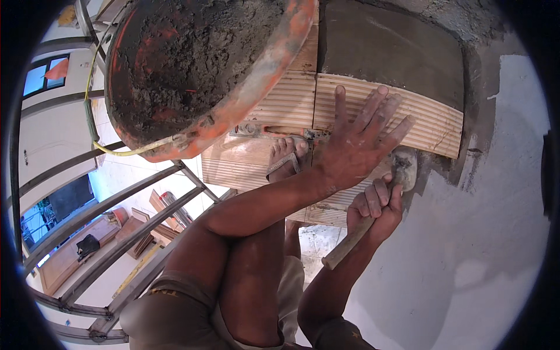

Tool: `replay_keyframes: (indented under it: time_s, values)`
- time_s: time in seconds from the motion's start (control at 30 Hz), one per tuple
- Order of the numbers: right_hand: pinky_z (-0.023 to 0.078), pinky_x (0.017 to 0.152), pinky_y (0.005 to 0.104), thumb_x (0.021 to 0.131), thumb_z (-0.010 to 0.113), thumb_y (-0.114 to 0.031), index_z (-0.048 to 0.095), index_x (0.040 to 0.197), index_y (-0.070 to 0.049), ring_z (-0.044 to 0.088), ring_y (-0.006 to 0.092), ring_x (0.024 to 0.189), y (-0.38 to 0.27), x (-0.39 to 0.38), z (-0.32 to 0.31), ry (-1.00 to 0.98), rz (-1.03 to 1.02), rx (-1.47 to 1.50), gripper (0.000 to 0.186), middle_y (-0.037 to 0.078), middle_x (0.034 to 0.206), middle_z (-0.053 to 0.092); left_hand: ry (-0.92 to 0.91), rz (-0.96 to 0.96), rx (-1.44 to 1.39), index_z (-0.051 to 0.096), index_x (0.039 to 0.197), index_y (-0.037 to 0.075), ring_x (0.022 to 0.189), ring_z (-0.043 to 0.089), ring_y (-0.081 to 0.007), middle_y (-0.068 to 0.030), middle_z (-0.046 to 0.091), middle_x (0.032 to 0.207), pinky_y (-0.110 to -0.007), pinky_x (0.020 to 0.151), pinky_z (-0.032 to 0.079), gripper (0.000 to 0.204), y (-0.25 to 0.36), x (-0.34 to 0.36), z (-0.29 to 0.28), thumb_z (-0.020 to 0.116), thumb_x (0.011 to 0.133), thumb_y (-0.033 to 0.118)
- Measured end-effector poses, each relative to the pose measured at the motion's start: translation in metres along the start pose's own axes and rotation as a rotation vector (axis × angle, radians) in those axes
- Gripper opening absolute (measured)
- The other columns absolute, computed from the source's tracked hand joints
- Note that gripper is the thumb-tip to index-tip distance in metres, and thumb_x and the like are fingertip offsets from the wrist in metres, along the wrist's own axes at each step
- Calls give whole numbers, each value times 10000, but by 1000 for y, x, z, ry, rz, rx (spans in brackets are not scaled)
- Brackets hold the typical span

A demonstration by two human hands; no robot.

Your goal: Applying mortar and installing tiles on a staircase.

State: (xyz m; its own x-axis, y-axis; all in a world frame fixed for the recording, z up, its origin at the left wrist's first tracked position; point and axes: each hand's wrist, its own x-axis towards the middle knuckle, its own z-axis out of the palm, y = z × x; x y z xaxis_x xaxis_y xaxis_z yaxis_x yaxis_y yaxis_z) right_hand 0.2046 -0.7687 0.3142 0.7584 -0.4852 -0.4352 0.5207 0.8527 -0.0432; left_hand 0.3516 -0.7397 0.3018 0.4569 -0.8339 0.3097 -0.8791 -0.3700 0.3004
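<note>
My left hand (357, 143) lies with spread fingers over the ribbed edge of a beige tile (429, 125), seemingly resting on it. My right hand (376, 207) is wrapped round the handle of a mallet (403, 169), whose pale, worn head sits beside the left hand, close to the wall. Behind the ribbed strip stretches a smooth grey-brown surface (391, 44). On the step, partly covered by my foot and left hand, is a dirty spirit level (251, 129).
A large orange tub (291, 46) of grey mortar (192, 64) stands at upper left, with a yellow cord (137, 150) across its rim. A metal railing (134, 224) runs along the left. A white wall (466, 251) rises at right. My sandalled foot (286, 154) is on the step.
</note>
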Motion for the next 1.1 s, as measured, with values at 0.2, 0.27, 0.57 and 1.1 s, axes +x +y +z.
replay_keyframes:
  time_s: [0.2, 0.27, 0.57, 1.1]
  values:
    - [433, 495, 273, 1147, 387, -321, 585, 1196, -20, 482, 80, 532, 5, -8, 6, 186, -130, 30, 364, -27, 756, 506, 0, 25, 13, 484, 1538, 263, 1535, 335, -355, -130, 423, 1592, -892, 1087, 110, 577, 3, 2, 0, 630, 989, 364]
    - [441, 498, 280, 1143, 395, -320, 611, 1185, -12, 486, 86, 531, 5, -10, 8, 13, 4, -23, 379, -29, 752, 504, -10, 23, -4, 500, 1527, 257, 1535, 336, -353, -130, 427, 1587, -891, 1088, 107, 561, 2, 2, -2, 631, 990, 352]
    - [445, 481, 281, 1144, 383, -310, 594, 1252, -13, 473, 91, 507, 8, -21, -8, 202, -71, 50, 380, -26, 746, 504, 7, -3, -83, 551, 1489, 225, 1535, 343, -354, -136, 439, 1576, -887, 1091, 108, 536, 4, 3, -3, 653, 972, 324]
    - [432, 416, 283, 1142, 399, -360, 641, 1156, -45, 424, 90, 447, 14, -34, -21, 318, -23, -175, 397, -39, 692, 455, 34, 62, -6, 522, 1523, 228, 1518, 381, -352, -133, 465, 1565, -828, 1154, 137, 598, 2, -1, -4, 676, 948, 280]
